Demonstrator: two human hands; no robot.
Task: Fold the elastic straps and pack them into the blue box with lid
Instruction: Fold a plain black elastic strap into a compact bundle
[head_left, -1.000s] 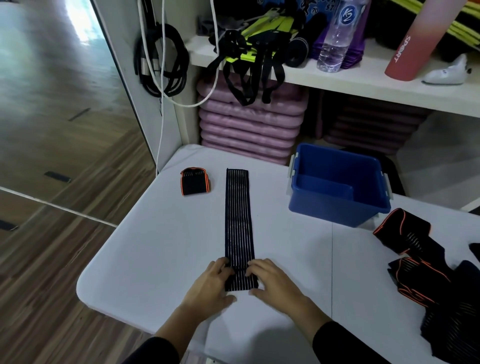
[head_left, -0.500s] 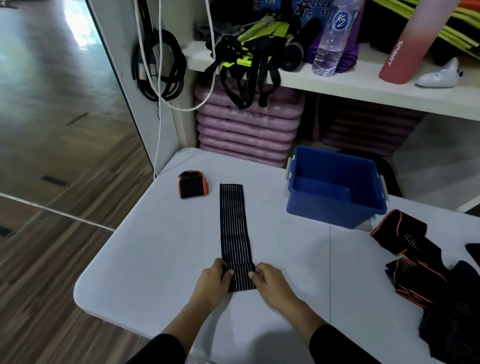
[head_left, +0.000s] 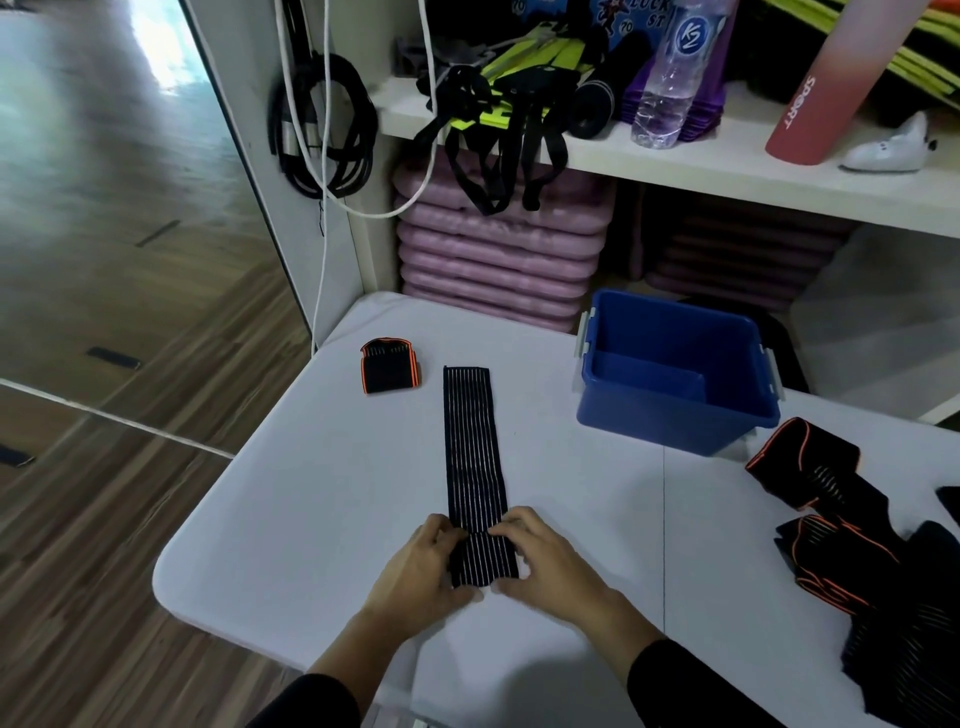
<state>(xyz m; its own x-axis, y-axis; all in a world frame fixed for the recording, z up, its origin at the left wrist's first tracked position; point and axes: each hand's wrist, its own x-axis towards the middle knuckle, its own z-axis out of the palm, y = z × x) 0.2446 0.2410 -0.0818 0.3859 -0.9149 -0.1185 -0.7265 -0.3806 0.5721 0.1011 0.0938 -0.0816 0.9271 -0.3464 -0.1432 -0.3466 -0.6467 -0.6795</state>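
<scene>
The long black strap with thin white lines lies flat on the white desk. It runs from the near edge out toward the far edge. Its near end is folded over into a short, thick part. The left hand holds the left side of that folded part, and the right hand holds the right side. The fingers of both hands curl onto the fold, and the thumbs sit at its near edge.

The blue box stands open by the far edge, to the right of the strap and apart from it. A small folded strap with orange trim lies near the far left corner. A pile of black and orange straps lies along the right edge.

Behind the desk, a water bottle stands on a white shelf. Pink mats are stacked under the shelf.
</scene>
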